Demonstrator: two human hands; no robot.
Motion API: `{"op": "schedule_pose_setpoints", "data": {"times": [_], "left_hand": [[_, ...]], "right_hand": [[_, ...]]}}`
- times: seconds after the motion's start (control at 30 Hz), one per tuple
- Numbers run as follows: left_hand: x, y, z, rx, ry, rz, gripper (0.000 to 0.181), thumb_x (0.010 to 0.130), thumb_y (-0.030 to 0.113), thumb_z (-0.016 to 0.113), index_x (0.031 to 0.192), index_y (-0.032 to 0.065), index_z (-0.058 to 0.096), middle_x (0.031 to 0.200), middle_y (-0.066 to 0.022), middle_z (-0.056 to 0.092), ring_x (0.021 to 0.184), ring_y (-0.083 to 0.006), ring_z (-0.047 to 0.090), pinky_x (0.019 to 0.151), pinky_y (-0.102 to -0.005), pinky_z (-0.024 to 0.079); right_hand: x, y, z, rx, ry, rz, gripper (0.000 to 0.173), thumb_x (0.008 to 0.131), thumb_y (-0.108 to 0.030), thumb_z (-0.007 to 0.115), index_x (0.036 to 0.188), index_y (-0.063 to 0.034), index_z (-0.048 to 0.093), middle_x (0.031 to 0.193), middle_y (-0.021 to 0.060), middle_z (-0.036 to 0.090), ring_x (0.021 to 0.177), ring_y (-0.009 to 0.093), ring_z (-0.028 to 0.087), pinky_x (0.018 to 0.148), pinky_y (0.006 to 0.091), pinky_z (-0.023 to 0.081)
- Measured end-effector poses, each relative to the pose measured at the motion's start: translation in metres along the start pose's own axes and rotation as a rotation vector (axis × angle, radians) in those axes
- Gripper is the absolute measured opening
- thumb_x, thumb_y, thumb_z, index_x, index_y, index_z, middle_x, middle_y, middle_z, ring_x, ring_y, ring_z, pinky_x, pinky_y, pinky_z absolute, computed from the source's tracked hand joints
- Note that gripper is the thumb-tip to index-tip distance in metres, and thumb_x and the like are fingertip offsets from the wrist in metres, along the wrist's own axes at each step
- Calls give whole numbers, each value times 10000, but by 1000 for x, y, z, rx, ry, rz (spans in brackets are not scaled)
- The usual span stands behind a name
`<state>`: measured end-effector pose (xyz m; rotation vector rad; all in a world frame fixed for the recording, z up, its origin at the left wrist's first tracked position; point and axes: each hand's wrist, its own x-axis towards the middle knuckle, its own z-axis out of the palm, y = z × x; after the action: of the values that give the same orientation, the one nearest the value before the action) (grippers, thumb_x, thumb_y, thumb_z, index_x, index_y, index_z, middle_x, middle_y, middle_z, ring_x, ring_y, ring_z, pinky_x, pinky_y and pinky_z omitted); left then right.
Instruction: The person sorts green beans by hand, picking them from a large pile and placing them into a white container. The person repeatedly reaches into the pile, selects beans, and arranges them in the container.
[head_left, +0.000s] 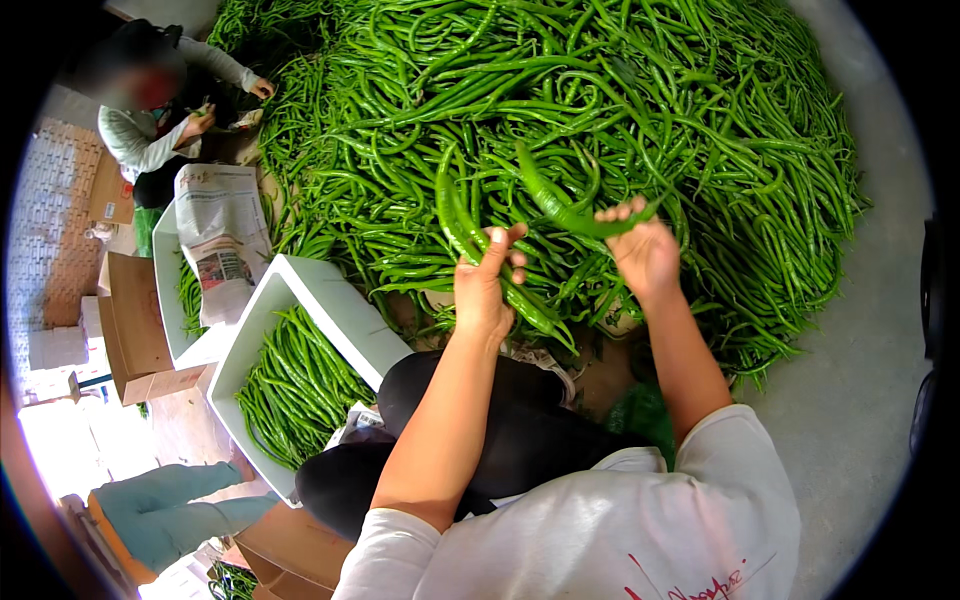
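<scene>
A large heap of long green chili peppers (600, 90) covers the floor before me. My left hand (487, 281) is closed around a few green peppers (459, 217), which stick out above the thumb and below the palm. To its right, my right hand (641, 251) grips a single thick, curved green pepper (555, 199) near one end, slightly blurred. Both hands are over the near edge of the heap. Left of my knees stands a white foam box (330, 300), holding green peppers (304, 386) laid roughly lengthwise.
Beyond it, newspaper (221, 232) drapes over a second white foam box (166, 285). At upper left another person (146, 135) sits handling peppers. Cardboard boxes (139, 322) stand at left. Another person's teal trouser legs (180, 510) show at lower left. Grey floor (862, 315) runs along the right.
</scene>
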<state>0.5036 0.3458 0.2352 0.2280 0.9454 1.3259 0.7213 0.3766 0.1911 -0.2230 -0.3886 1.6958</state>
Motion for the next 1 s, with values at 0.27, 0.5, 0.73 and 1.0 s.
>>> {"op": "schedule_pose_setpoints", "data": {"times": [0.27,0.5,0.73,1.0], "left_hand": [[-7,6,-24,60,12,70,233,837,142,687,1014,50,567,955,-70,652,632,-86,479,509,-217,396],[-6,9,-25,161,21,114,224,871,120,633,1079,56,579,941,-29,634,644,-85,463,524,-218,385],[0,15,-28,198,94,102,208,868,111,629,1064,54,589,913,-28,638,603,-72,456,502,-213,382],[3,13,-13,179,31,4,217,884,141,619,1084,65,584,918,-10,621,655,-80,441,525,-209,381]], "right_hand": [[-35,28,45,-989,-10,348,325,712,143,495,951,-76,516,1144,98,590,1132,193,524,915,311,427],[64,30,-154,-2033,340,-286,452,850,-323,617,605,24,462,633,145,504,590,281,498,582,441,375],[80,43,-143,-1363,777,-33,275,903,-247,519,888,27,502,754,154,648,595,266,578,581,395,457],[110,22,-162,-2257,431,70,389,838,-257,656,1152,-36,592,886,159,652,817,348,628,744,447,506]]}}
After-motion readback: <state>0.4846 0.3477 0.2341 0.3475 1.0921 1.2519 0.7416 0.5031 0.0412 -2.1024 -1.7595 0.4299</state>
